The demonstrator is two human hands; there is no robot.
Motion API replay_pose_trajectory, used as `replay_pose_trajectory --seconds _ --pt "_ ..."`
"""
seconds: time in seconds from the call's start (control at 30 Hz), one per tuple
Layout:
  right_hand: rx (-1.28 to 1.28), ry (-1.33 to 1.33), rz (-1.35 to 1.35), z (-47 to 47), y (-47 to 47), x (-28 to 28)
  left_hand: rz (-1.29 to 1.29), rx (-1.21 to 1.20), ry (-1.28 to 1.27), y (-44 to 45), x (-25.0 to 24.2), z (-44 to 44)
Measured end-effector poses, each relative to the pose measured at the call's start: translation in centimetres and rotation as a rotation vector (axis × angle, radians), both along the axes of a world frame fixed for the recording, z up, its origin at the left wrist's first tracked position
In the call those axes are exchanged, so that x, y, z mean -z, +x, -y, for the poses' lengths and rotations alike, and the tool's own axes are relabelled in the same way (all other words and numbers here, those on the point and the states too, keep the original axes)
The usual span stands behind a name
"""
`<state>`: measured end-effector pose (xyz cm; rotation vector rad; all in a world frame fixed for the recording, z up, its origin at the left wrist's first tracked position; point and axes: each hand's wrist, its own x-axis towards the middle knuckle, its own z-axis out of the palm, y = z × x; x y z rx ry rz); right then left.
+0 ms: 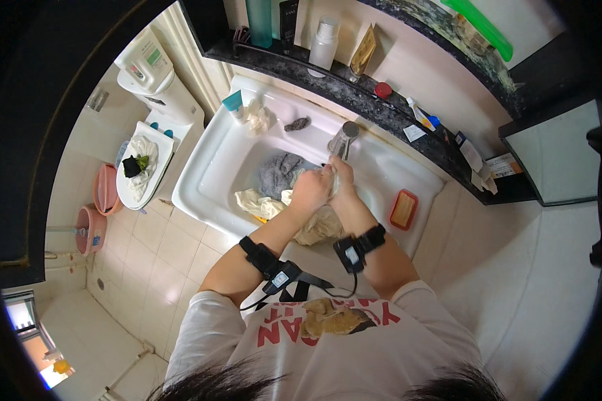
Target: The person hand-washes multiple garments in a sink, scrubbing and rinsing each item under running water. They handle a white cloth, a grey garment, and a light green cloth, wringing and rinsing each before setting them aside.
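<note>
My left hand (312, 189) and my right hand (342, 175) are pressed together just under the chrome faucet (344, 134) of a white ceramic sink (196, 186). Both are closed around a wet pale cloth (335, 186), mostly hidden by the fingers. A grey cloth (281, 173) lies in water in the basin, left of my hands. Cream cloth (259, 204) rests on the basin's near side, with a bit of something yellow under it. Between my forearms a beige cloth (322, 228) is bunched up.
A red soap dish (404, 209) sits on the right rim. A teal-and-white tube (234, 106) and a dark scrubber (297, 124) occupy the back ledge. Bottles and tubes line the black shelf (291, 64). Left, white cloth (144, 150) lies on the toilet lid (125, 193), near pink buckets (89, 228).
</note>
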<state>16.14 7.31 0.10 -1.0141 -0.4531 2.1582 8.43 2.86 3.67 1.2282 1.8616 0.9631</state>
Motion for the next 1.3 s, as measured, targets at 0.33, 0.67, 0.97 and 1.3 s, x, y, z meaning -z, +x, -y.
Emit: replay_pose_trajectory --seconds 0.33,0.67,0.97,1.3 --pt "-0.015 -0.158 0.032 1.1 -1.8 -1.3 -0.064 -0.149 0.096 -2.6 -0.4 -0.4" --pt "-0.083 0.183 0.421 1.9 -3.5 -2.0 0.454 -0.051 -0.01 -6.7 2.2 -0.4" --pt "0.006 0.482 0.639 3.7 -6.7 -3.5 0.742 -0.385 -0.114 -8.4 -1.5 0.5" --pt "0.27 0.45 0.795 2.5 -9.1 -0.3 0.192 0.007 -0.05 -9.0 -2.5 0.9"
